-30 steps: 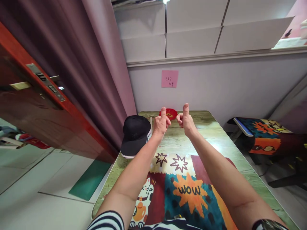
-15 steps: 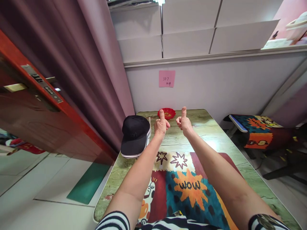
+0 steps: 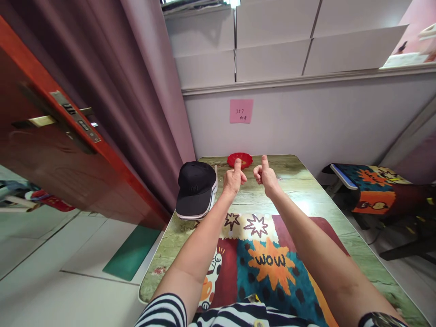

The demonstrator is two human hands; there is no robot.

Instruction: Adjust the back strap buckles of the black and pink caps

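Observation:
Both arms stretch forward over the wood-patterned table (image 3: 170, 259). My left hand (image 3: 233, 180) is closed with its thumb up, and nothing shows in it. Just behind its thumb lies a red scalloped plate (image 3: 233, 159) by the wall. My right hand (image 3: 266, 175) mirrors it, fingers curled, thumb raised, nothing held. A gap separates the two hands. Left of my left hand, a black cap (image 3: 197, 181) rests on other caps with white edges. Beneath my forearms is a colourful mat (image 3: 252, 272) printed with "WOW" and star shapes.
A pink note (image 3: 241, 111) is stuck on the wall behind the table. To the left are a mauve curtain (image 3: 150, 91), a brown door (image 3: 68, 159) with metal handles, and a green floor mat (image 3: 132, 252). A stool (image 3: 344, 177) with a similar mat stands at right.
The view has shifted slightly, so the table, cap and door appear a little further right. Both hands keep the same thumbs-up shape.

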